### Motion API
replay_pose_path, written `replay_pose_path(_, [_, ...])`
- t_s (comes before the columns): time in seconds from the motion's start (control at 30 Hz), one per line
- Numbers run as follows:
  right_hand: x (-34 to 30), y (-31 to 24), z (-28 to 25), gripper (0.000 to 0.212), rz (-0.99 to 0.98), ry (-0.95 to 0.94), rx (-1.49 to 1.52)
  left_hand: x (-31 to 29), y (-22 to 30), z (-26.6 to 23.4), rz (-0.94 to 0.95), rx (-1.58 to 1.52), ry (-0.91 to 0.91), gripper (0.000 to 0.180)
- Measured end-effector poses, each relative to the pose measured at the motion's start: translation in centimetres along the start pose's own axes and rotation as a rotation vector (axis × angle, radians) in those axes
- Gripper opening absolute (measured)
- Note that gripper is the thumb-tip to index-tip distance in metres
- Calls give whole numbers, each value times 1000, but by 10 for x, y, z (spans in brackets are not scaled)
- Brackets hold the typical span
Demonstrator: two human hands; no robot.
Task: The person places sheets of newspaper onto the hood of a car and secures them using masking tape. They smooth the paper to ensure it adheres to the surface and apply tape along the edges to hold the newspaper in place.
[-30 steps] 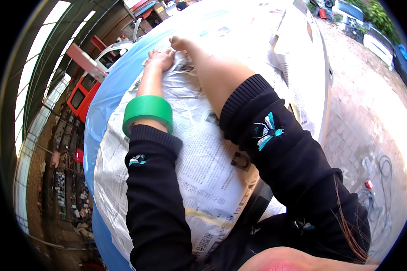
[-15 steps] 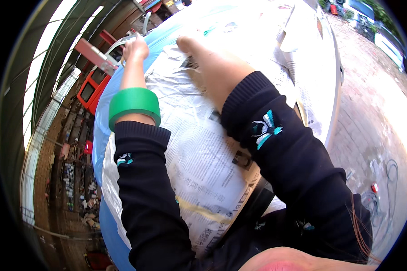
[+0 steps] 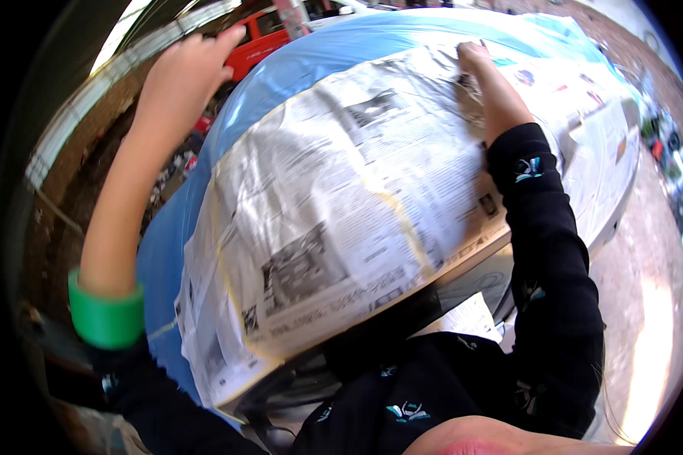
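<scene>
Newspaper sheets [image 3: 303, 205] cover a broad curved surface, with strips of pale yellow tape along their seams and edges. My left hand [image 3: 186, 80] is raised at the upper left, beyond the blue sheeting [image 3: 163, 250]. Its index finger and thumb stand apart, and I see nothing between them; motion blurs it a little. A wide green tape roll [image 3: 106, 311] rings my left forearm near the sleeve. Far across the newspaper, my right hand [image 3: 478, 61] rests at the paper's far part with fingers bent together. What those fingers hold, if anything, is hidden.
A red vehicle [image 3: 262, 42] stands beyond the far left edge, beside a post [image 3: 291, 17]. Dark vehicle parts [image 3: 372, 326] show below the newspaper's near edge. Paved ground [image 3: 630, 303] lies to the right, with a cluttered wall side at left.
My left hand has moved left and nearer, away from the covered surface. My right hand appears farther right. The view has turned, showing more newspaper and blue sheeting.
</scene>
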State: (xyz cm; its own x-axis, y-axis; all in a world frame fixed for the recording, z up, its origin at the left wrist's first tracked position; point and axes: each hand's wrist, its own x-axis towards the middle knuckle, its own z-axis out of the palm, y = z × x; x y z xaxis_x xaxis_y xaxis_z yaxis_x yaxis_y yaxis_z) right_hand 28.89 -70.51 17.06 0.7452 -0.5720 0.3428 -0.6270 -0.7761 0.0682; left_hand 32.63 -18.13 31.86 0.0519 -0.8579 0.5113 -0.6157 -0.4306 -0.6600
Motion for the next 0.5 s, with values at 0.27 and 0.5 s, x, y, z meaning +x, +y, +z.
replay_pose_path(0.27, [-110, -2, -19, 41, -567, 385, 1332, -356, 79, -199, -1151, -446, -177, 55])
replay_pose_path(0.5, [-11, -30, -88, 49, -504, 378, 466, -594, 198, -259, -2047, -934, 544, 34])
